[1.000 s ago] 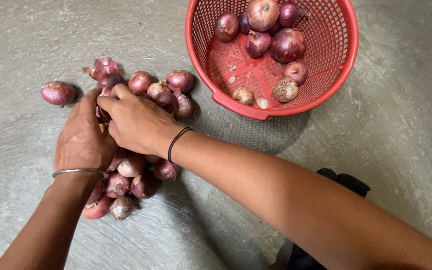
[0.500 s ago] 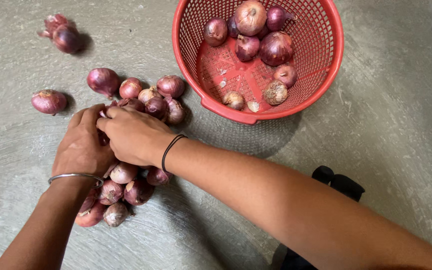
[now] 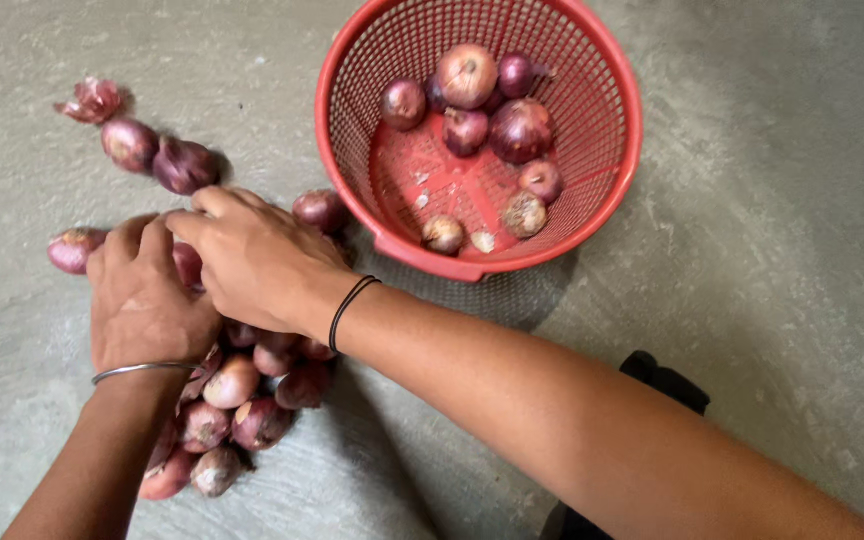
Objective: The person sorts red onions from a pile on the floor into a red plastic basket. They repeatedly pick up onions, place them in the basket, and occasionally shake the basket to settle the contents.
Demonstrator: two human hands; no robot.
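Onions point(image 3: 242, 400) lie in a loose heap on the grey concrete floor point(image 3: 772, 250), seen from the head camera looking straight down. Both hands rest on top of the heap, at about nine o'clock from the red basket point(image 3: 352, 190). The left hand point(image 3: 142, 300), with a thin metal bangle point(image 3: 142, 370) on its wrist, lies knuckles up with its fingers curled down into the onions; what it grips is hidden beneath it. The right hand point(image 3: 252, 260), with a black band point(image 3: 350, 308) round the wrist, reaches across from four o'clock and touches the left hand's fingertips, its fingers bent over the same spot; I cannot tell whether it holds an onion.

More of the heap trails out from under the left wrist toward six o'clock. One onion point(image 3: 320, 210) sits just beside the basket's wall, at one o'clock from the right hand. Two dark onions point(image 3: 157, 155) and a scrap of loose peel point(image 3: 92, 100) lie apart from the heap at eleven o'clock. Another onion point(image 3: 70, 248) peeks out at nine o'clock, touching the left hand.

Inside the basket, several onions point(image 3: 472, 105) cluster against the far wall, with two pale small ones point(image 3: 482, 225) near its front rim.
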